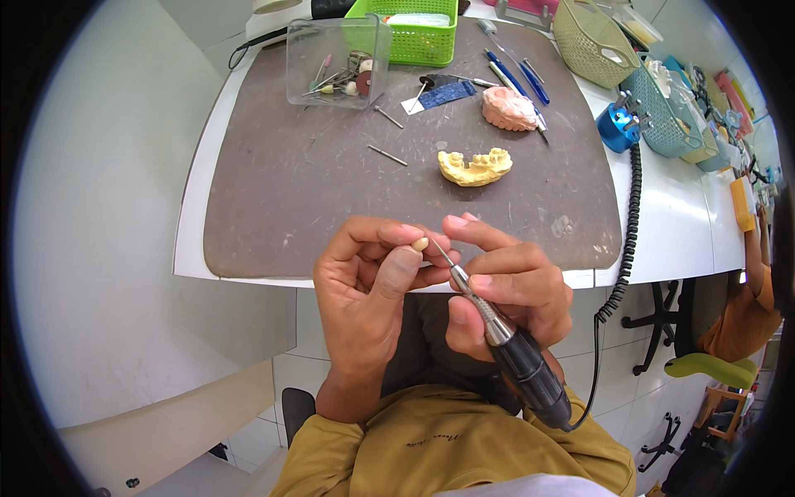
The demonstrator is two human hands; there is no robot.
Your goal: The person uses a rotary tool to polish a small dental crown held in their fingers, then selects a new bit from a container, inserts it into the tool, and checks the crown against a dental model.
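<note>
Flat brown mat ahead, my left hand is pinching a small cream tooth-shaped piece, right hand gripping a black-and-silver metal-tipped handpiece: likely trimming, next needing steady contact.

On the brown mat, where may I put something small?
Bare: left side of the brown mat, below the clear plastic box; also right of the yellow plaster dental cast. Crowded: top, from that box to the blue pens.

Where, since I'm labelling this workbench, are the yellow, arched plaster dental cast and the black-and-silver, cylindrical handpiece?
Yellow, arched plaster dental cast (474,174), head view: middle of its arch.
Black-and-silver, cylindrical handpiece (520,358), head view: its black body.
</note>
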